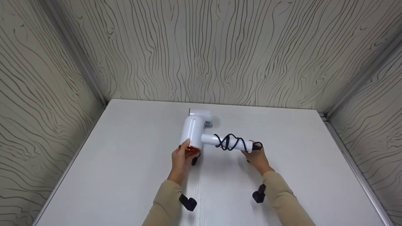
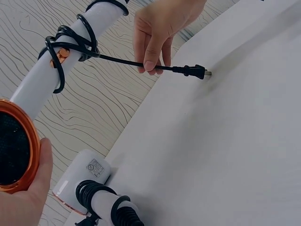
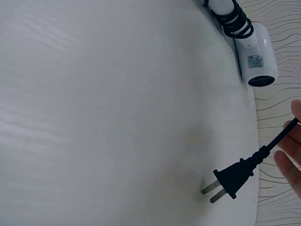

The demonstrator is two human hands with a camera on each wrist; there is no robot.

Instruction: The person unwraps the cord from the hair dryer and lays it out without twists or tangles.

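A white hair dryer [image 1: 192, 129] with an orange-rimmed end [image 2: 34, 149] is raised above the white table, its handle [image 2: 44, 77] pointing right in the head view. My left hand [image 1: 179, 158] grips the body at the orange rim, thumb on the near side. Black cord [image 1: 229, 142] is wound loosely around the handle. Beyond the handle's end, my right hand [image 1: 258, 159] pinches the free stretch of cord between thumb and fingers, as the left wrist view shows. From those fingers the two-pin plug [image 3: 235, 176] sticks out over the table.
A second white hair dryer [image 1: 201, 113] lies at the table's back, partly behind the held one. Its black cord [image 3: 233, 22] is wrapped around its handle. Wood-grain patterned panels [image 1: 201, 53] enclose the white table [image 1: 125, 163] at the back and both sides.
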